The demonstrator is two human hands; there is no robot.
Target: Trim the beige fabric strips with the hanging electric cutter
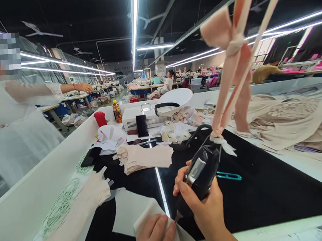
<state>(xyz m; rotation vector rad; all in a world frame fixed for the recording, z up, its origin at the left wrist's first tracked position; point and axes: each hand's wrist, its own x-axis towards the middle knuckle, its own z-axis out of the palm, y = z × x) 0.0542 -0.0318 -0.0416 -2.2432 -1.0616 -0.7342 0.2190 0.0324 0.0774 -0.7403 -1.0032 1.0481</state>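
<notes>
My right hand (204, 203) is wrapped round a black electric hand tool (204, 169) with a silver panel on its side. The tool hangs from knotted pink fabric strips (235, 53) tied at its top; its lower end is dark and hard to make out against the black table surface (254, 198). With fingers lying flat, my left hand (156, 234) presses on a pale fabric piece (136, 210), partly folded over, at the front of the table. A teal thread snipper (229, 175) lies just right of the tool.
A stack of beige cut fabric (145, 156) lies ahead, with a phone (142, 126) behind it. Green cord bundles (60, 206) and a long fabric strip (74, 214) lie left. Lace cloth (293, 118) is heaped right. A person (14, 119) stands left, arm outstretched.
</notes>
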